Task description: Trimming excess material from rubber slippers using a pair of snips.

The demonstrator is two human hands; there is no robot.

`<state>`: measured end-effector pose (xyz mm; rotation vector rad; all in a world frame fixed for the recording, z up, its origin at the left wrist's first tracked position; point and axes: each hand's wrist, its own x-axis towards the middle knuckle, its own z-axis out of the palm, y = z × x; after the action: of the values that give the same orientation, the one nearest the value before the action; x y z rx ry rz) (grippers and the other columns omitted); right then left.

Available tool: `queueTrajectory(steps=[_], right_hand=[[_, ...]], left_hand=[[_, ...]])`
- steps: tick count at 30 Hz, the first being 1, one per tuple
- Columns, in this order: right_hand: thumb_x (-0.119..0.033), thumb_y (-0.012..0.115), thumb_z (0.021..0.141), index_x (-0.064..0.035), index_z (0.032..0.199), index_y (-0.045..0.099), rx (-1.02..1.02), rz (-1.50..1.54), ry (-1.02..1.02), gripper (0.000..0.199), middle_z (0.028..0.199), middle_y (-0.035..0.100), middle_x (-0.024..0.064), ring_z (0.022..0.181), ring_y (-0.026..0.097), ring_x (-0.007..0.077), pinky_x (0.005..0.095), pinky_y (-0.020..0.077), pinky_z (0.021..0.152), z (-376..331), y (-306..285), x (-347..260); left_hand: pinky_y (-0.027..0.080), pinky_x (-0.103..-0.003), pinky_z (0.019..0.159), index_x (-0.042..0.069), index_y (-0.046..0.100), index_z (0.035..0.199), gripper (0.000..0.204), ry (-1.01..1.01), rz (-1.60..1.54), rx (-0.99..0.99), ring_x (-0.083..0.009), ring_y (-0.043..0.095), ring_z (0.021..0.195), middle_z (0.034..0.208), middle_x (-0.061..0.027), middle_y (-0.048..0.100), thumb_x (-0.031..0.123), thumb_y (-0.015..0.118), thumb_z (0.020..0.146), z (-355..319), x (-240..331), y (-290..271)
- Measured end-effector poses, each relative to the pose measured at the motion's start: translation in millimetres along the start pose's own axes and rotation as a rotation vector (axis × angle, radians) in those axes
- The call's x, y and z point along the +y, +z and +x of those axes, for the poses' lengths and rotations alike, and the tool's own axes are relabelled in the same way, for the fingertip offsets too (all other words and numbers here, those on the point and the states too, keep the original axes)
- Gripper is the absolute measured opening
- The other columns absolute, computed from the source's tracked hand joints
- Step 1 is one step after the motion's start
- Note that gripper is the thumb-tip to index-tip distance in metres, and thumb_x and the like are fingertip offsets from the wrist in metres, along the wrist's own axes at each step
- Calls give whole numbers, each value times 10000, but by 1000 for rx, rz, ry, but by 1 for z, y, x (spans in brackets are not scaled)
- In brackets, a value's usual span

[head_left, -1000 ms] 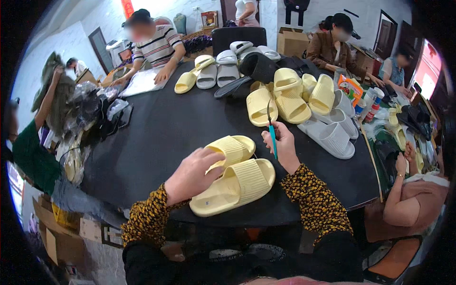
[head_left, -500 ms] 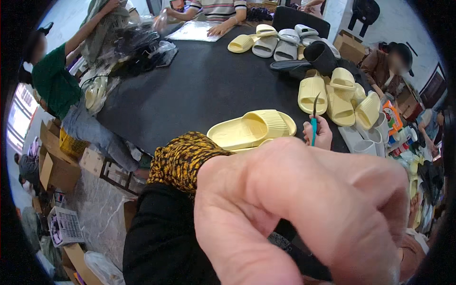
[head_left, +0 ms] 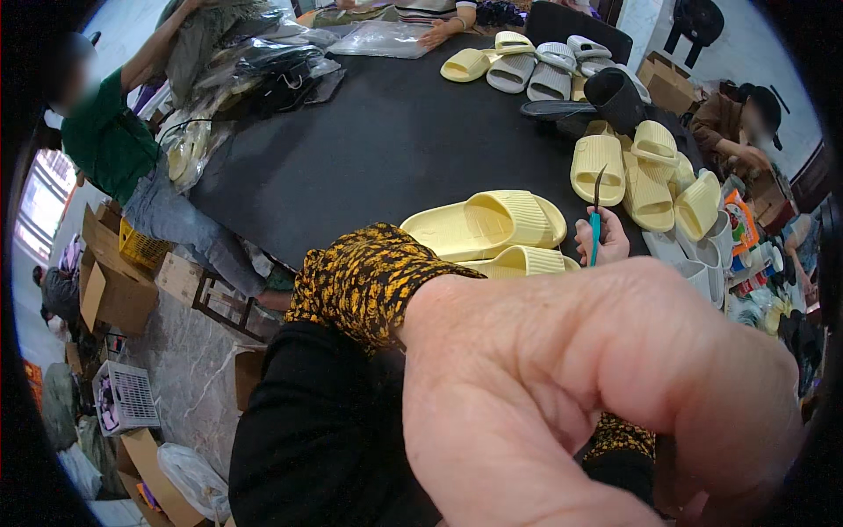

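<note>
left hand still looms close; right hand grips teal scissors.

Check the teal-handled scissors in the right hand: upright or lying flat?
Upright: the scissors stand blades-up in the right hand, above the pale yellow slides on the black table.

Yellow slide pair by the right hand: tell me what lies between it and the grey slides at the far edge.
Head view: only bare black tabletop between yellow pair and grey slides.
</note>
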<state>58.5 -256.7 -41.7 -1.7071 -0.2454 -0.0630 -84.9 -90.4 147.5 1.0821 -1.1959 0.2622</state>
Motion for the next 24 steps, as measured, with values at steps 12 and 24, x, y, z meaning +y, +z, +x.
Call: queueTrajectory(steps=[12,24], right_hand=[[-172,680,841,-5,1147,530,46,55,-86,380,745,562,-12,585,483,23,166,363,453,7,-1,28],[-118,670,844,-10,1112,540,53,0,-42,317,730,554,-21,587,487,22,166,388,491,2,-6,21]], left_hand=[[491,-338,687,63,669,903,302,-47,211,-89,-284,609,808,991,-271,594,332,534,931,10,2,-15],[490,-336,693,58,665,906,266,-106,382,-168,-284,610,820,992,-263,594,299,554,920,-3,-6,-33]])
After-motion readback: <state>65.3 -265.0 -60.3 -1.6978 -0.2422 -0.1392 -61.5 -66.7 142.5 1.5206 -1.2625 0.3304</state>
